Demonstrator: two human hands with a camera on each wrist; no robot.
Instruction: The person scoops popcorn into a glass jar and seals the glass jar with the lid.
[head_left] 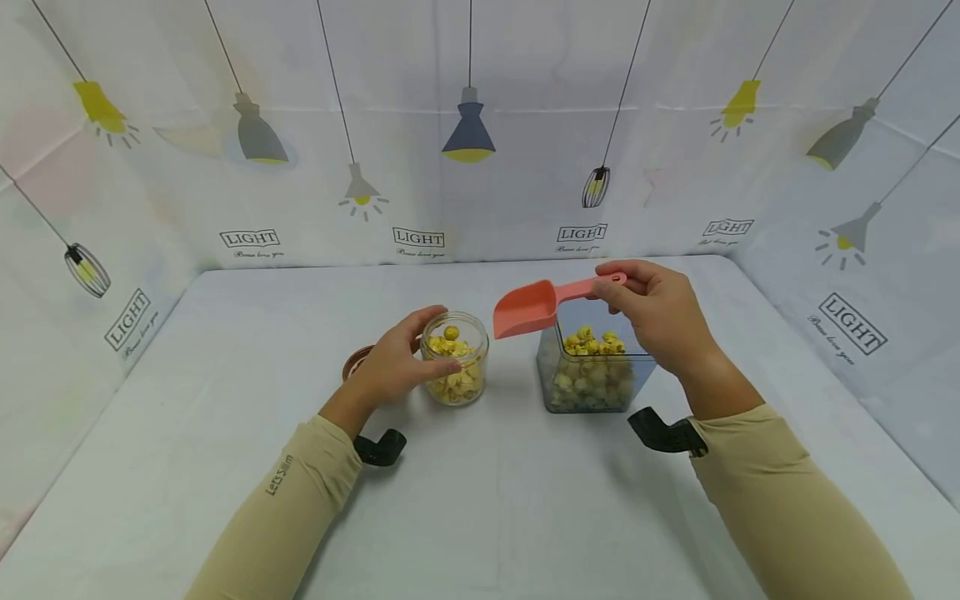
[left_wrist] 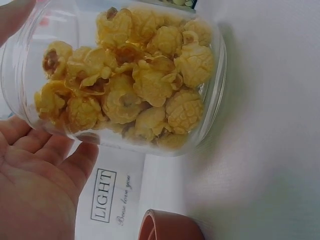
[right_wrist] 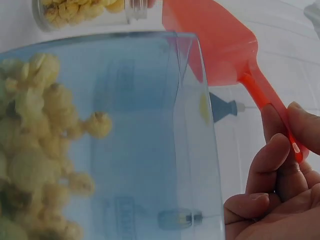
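My left hand point(head_left: 401, 357) holds a round glass jar point(head_left: 471, 385) near its rim, thumb across the front and fingers behind. Yellow popcorn point(left_wrist: 145, 85) fills much of the jar, which is upright and has no lid on. By its handle, my right hand point(head_left: 660, 310) pinches a coral-pink scoop point(head_left: 527, 308) between thumb and fingers. The scoop hangs above and between the jar and a clear bluish square container point(head_left: 551, 387), its bowl pointing left toward the jar; no popcorn shows in the bowl. More popcorn point(head_left: 596, 342) lies in the container, below my right hand.
A reddish-brown round lid point(left_wrist: 172, 227) lies on the table left of the jar, partly hidden behind my left hand in the head view. A white cloth covers the table point(head_left: 480, 500). Printed white curtains point(head_left: 517, 192) stand behind it and at both sides.
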